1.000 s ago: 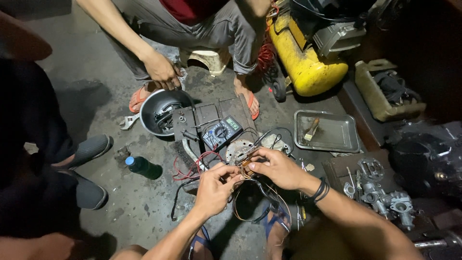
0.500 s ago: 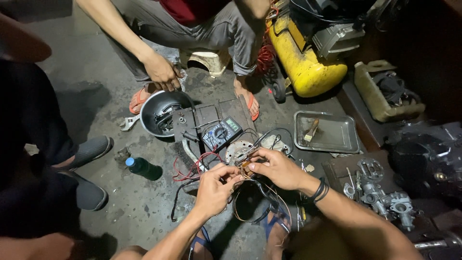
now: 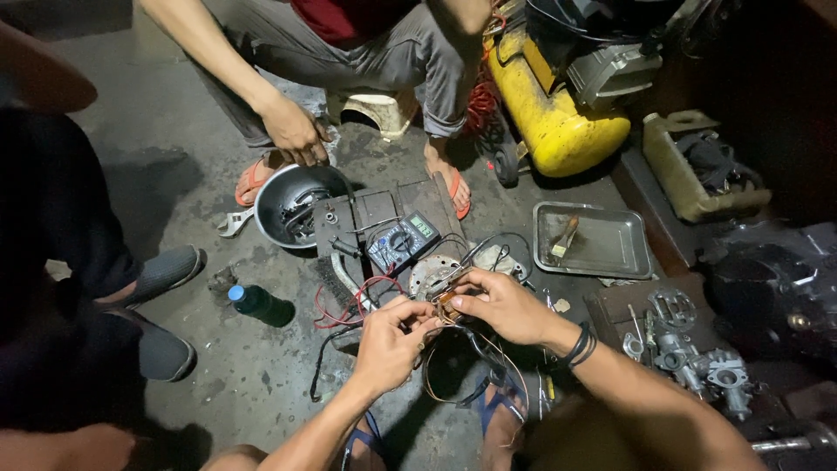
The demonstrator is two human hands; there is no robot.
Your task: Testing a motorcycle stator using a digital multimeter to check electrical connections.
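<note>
A small copper-coloured part (image 3: 447, 299) is pinched between the fingertips of the left hand (image 3: 391, 340) and the right hand (image 3: 503, 305), above the floor (image 3: 218, 366). Its long axis cannot be told. Thin wires (image 3: 475, 353) are looped down from it, nearer. A multimeter (image 3: 403, 242) is seen just beyond, farther off.

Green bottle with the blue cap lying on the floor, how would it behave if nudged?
The green bottle lies on its side on the concrete floor, so it would probably roll rather than slide. It looks like thin plastic, so likely light, though its fill level is not visible. The cap appears closed, so a nudge seems unlikely to spill anything.
</note>
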